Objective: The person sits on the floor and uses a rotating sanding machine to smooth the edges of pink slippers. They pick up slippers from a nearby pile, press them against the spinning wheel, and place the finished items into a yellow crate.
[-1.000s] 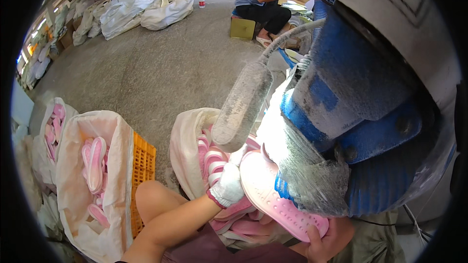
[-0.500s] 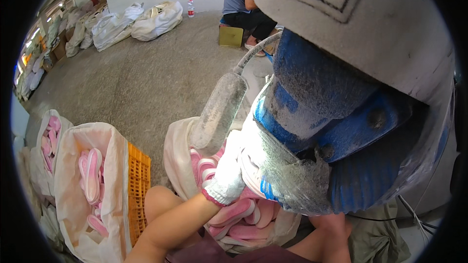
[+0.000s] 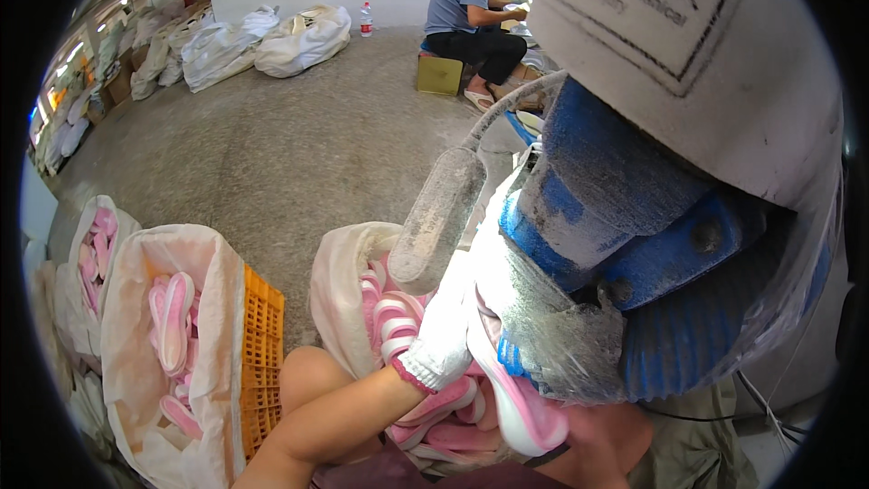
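Observation:
My left hand (image 3: pixel 444 335), in a white knitted glove, is closed on a pink and white shoe sole (image 3: pixel 534 421). The sole slants down from the glove beside a dusty blue machine (image 3: pixel 588 190) wrapped in clear plastic. Strong light washes out the glove, and the fingertips are hard to make out. Below the hand, more pink and white soles (image 3: pixel 398 321) fill a pale sack (image 3: pixel 344 285) between my knees. My right hand does not show. A dusty oblong head (image 3: pixel 439 213) on a bendable stalk hangs just above the glove.
At left stands an orange crate (image 3: pixel 262 344) lined with a cream sack (image 3: pixel 127 308) holding soles, beside another sack (image 3: pixel 77 281). White bags (image 3: pixel 303 41) and a bottle (image 3: pixel 366 20) lie along the wall. A co-worker (image 3: pixel 457 14) sits at the far side.
The held sole now shows well below my left hand, where it was mostly hidden before. The view has shifted slightly, and more of the seated co-worker shows.

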The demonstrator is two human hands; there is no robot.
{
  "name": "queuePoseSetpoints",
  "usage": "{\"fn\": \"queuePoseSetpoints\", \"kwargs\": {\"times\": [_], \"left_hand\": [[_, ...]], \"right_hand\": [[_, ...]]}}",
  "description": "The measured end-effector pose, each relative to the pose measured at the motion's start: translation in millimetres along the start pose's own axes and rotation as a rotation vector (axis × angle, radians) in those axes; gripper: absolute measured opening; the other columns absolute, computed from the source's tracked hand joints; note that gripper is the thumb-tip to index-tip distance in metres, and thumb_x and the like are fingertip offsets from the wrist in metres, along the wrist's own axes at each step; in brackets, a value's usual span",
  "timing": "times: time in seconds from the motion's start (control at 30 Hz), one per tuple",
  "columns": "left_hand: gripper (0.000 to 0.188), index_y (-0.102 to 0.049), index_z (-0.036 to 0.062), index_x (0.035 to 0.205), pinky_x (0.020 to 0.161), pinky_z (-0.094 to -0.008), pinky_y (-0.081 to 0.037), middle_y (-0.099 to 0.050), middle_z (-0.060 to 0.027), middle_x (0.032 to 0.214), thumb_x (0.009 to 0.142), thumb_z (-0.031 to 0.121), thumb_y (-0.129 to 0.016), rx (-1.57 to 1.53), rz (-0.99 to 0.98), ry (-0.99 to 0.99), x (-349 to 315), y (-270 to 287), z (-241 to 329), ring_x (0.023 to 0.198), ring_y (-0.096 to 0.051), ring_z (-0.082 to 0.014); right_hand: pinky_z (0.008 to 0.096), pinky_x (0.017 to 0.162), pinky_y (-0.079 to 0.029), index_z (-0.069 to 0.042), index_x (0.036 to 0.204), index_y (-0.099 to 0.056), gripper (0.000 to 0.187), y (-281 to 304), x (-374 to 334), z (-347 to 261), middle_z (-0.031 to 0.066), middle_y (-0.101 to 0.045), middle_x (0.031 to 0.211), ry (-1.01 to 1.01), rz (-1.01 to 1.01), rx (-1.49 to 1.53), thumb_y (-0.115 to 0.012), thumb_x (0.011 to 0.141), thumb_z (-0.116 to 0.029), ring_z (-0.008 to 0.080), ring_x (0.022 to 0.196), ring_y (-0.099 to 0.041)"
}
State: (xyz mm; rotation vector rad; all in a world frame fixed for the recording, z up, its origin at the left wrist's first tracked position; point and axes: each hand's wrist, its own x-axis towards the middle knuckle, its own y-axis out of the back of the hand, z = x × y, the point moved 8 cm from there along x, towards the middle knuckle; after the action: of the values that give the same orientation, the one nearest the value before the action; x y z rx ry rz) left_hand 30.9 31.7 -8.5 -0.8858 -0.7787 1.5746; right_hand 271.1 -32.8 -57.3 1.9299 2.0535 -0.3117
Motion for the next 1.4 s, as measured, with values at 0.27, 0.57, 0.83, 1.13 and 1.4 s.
{"fn": "queuePoseSetpoints", "kwargs": {"times": [0.27,0.57,0.83,1.13,1.4], "left_hand": [[0.036,-0.048,0.0011,0.128,0.093,-0.0256,-0.043,-0.056,-0.0051,0.114,0.105,0.026,-0.036,0.149,0.087,-0.067,-13,10,2,0.105,-0.053,-0.0131],[0.016,-0.054,0.0036,0.103,0.067,-0.0225,-0.047,-0.055,-0.0024,0.088,0.102,0.014,-0.042,0.302,0.1,-0.071,9,52,-7,0.078,-0.054,-0.0093],[0.032,-0.051,-0.0022,0.123,0.082,-0.0278,-0.048,-0.061,-0.0097,0.107,0.097,0.016,-0.053,0.341,0.062,-0.14,6,31,13,0.096,-0.06,-0.0188],[0.04,-0.04,0.0042,0.139,0.095,-0.0357,-0.049,-0.054,-0.0086,0.13,0.101,0.016,-0.041,0.634,-0.289,-0.276,9,13,5,0.114,-0.056,-0.0193],[0.038,-0.043,-0.0015,0.135,0.094,-0.0275,-0.045,-0.056,-0.0082,0.121,0.099,0.009,-0.045,0.115,-0.12,-0.06,-5,28,-21,0.107,-0.053,-0.0137]], "right_hand": [[0.0343,0.091,-0.047,0.0,0.122,-0.053,0.04,-70,-2,-17,0.0099,-0.058,0.116,0.367,0.004,0.094,-0.06,0.083,-0.004,0.0217,0.103,-0.058],[0.0407,0.094,-0.044,-0.002,0.121,-0.054,0.039,-89,70,-14,0.0104,-0.057,0.118,0.282,-0.069,0.242,-0.057,0.084,-0.014,0.0236,0.105,-0.056],[0.0463,0.097,-0.041,-0.003,0.121,-0.054,0.041,-102,116,-5,0.0108,-0.057,0.119,0.229,-0.022,0.311,-0.055,0.086,-0.023,0.0253,0.107,-0.054],[0.0515,0.098,-0.042,-0.003,0.12,-0.054,0.043,-128,-30,-20,0.0111,-0.058,0.117,-0.124,-0.002,1.26,-0.051,0.087,-0.03,0.0277,0.107,-0.054],[0.0353,0.096,-0.047,0.005,0.139,-0.037,0.055,-82,-109,8,0.0159,-0.05,0.133,0.136,0.145,0.443,-0.055,0.087,-0.001,0.0259,0.12,-0.051]]}}
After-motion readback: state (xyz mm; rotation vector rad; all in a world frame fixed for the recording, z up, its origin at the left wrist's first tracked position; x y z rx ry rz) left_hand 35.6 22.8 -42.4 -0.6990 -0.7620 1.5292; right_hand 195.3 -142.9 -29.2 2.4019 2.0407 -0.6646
